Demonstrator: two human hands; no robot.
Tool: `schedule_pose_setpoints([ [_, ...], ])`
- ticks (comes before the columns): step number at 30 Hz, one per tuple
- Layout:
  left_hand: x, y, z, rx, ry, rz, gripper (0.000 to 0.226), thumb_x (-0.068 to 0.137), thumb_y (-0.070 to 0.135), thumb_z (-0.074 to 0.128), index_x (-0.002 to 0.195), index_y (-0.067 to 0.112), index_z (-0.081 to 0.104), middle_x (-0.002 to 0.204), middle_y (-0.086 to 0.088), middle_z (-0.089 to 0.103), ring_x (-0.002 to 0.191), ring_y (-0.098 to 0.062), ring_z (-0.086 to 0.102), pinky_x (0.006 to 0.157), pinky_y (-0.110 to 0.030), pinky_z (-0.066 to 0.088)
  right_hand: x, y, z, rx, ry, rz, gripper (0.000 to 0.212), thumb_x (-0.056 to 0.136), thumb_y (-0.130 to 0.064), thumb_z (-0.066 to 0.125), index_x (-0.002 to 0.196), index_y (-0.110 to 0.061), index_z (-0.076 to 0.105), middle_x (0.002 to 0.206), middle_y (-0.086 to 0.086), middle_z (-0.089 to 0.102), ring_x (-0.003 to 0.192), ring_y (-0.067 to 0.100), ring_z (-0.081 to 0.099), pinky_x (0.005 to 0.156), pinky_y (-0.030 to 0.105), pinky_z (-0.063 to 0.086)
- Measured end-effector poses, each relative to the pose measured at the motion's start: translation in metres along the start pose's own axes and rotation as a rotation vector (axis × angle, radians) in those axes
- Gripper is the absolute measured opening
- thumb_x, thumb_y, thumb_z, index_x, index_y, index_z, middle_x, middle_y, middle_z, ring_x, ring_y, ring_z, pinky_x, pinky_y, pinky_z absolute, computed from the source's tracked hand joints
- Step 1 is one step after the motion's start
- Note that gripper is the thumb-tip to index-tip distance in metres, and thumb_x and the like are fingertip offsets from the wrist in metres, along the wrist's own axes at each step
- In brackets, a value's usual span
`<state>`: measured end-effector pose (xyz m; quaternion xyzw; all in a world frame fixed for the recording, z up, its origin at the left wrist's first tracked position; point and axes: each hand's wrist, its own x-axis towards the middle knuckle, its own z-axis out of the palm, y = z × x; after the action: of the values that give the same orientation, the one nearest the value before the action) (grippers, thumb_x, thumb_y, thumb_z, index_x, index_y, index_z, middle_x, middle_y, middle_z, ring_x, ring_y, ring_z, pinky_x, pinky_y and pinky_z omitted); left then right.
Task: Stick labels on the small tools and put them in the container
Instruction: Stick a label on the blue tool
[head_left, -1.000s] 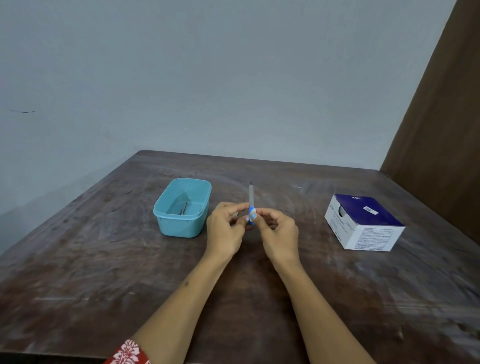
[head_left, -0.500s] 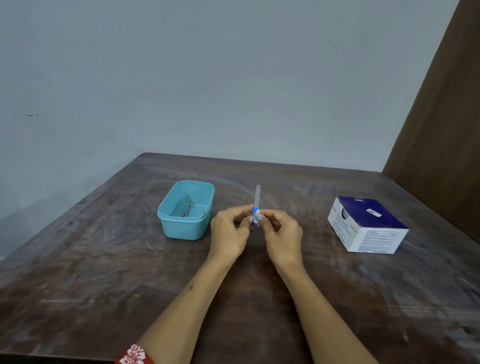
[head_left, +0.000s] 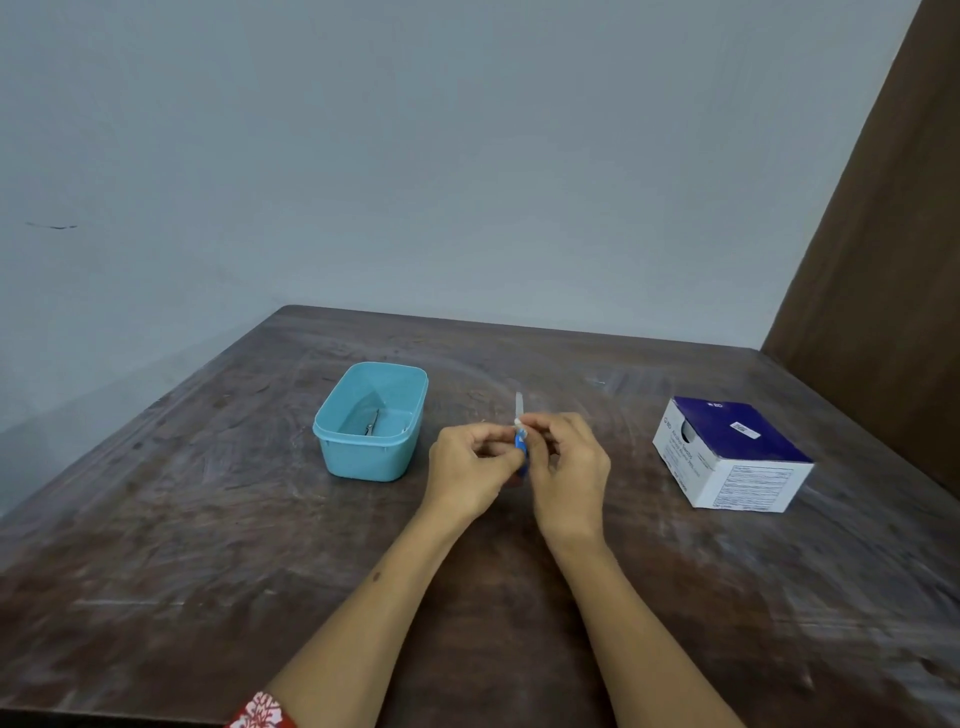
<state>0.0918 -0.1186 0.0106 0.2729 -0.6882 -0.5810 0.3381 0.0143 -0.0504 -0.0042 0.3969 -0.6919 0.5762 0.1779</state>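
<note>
A thin capped needle-like tool (head_left: 519, 410) with a blue hub stands upright between my two hands above the middle of the table. My left hand (head_left: 470, 475) pinches it from the left at the blue part. My right hand (head_left: 569, 475) pinches it from the right, with fingertips on a small white label at the hub. The lower end of the tool is hidden by my fingers. A light blue plastic container (head_left: 371, 452) sits to the left of my hands; a small metal tool (head_left: 372, 422) lies inside it.
A white and dark blue cardboard box (head_left: 730, 452) sits on the right side of the brown wooden table (head_left: 208, 545). A grey wall runs behind the table and a brown panel stands at the right.
My hands stay together on the tool. My right fingertips have shifted up over the hub, and less of the blue part shows now.
</note>
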Motion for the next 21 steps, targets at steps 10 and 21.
schedule_pose_setpoints([
  [10, -0.0017, 0.0070, -0.0029, 0.013, -0.021, -0.101, 0.020, 0.075, -0.001, 0.069, 0.092, 0.008, 0.072, 0.082, -0.011, 0.072, 0.075, -0.020, 0.070, 0.066, -0.028, 0.059, -0.0005, 0.0024, 0.0014, -0.078, -0.044, -0.074, 0.016, 0.083, 0.007, 0.059, 0.090, -0.002, 0.069, 0.088, 0.007, 0.062, 0.073, 0.012, 0.058, 0.070, 0.003, 0.040],
  [21, -0.0044, 0.0083, -0.0027, -0.055, -0.139, -0.187, 0.015, 0.077, -0.008, 0.066, 0.091, -0.003, 0.070, 0.080, -0.018, 0.070, 0.065, -0.020, 0.069, 0.059, -0.028, 0.059, 0.0005, 0.0062, -0.0004, -0.091, -0.022, 0.005, 0.016, 0.086, 0.004, 0.056, 0.091, -0.004, 0.069, 0.091, 0.007, 0.061, 0.076, 0.017, 0.059, 0.067, 0.016, 0.043],
])
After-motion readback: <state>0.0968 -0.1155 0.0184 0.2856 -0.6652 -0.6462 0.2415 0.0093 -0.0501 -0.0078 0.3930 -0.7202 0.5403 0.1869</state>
